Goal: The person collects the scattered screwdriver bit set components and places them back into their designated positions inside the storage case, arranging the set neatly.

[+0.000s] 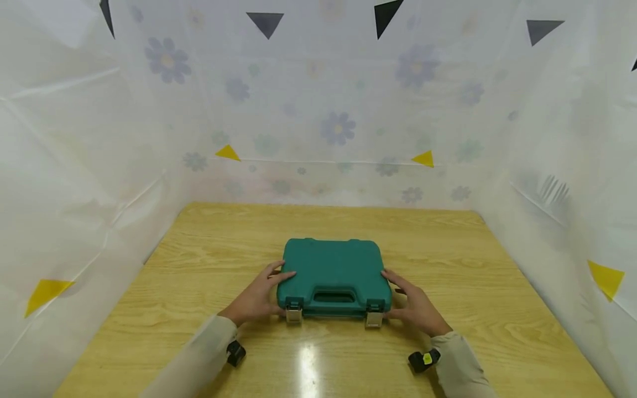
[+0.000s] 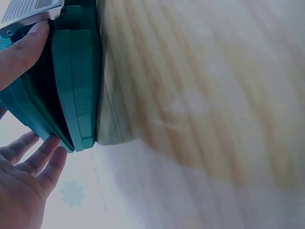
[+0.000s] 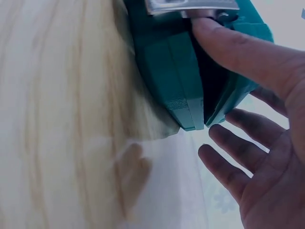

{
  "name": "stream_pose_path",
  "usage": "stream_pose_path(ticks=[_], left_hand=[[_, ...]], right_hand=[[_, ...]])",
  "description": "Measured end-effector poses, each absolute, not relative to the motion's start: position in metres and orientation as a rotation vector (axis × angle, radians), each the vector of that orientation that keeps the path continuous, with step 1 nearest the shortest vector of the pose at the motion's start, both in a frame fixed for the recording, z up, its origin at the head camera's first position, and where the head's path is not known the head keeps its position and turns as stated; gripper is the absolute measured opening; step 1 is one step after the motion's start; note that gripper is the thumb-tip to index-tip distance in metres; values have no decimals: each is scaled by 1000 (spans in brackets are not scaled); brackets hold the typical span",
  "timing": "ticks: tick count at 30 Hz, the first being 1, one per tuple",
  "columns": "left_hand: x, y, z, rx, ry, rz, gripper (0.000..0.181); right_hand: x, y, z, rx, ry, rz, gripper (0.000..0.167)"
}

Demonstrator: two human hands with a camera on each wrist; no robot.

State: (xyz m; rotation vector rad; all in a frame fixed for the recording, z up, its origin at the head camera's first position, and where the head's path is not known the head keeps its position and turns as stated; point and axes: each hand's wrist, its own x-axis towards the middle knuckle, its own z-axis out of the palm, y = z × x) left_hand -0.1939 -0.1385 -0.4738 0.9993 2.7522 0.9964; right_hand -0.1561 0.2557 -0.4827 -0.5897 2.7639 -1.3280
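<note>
A green plastic carrying case (image 1: 332, 265) lies flat on the wooden table, its handle and two metal latches towards me. Both latches hang unfastened. In the wrist views a dark gap runs between lid and base, so the lid stands slightly raised. My left hand (image 1: 256, 298) holds the lid at the left side, thumb (image 2: 28, 52) in the gap below the left latch (image 2: 31, 14), a finger on top. On the right side my right hand (image 1: 415, 304) holds it likewise, thumb (image 3: 238, 50) beneath the right latch (image 3: 190, 5). The case's contents are hidden.
The wooden table (image 1: 199, 243) extends around the case on all sides. White sheets (image 1: 318, 110) with flower prints and small black and yellow triangles enclose it at the back, left and right. A dark strapped device (image 1: 424, 360) sits on each wrist.
</note>
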Motion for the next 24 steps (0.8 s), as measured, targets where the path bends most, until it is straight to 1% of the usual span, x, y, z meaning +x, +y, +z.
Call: stream_pose_path(ticks=[8,24], left_hand=[[-193,-140,-478,1022,2726,918,81],[-191,-142,-476,1047,2738,839,80]], right_hand=[[-156,258,-486,-590,2773,-1222,90],[-156,261,-488,-601,2731,-1249,88]])
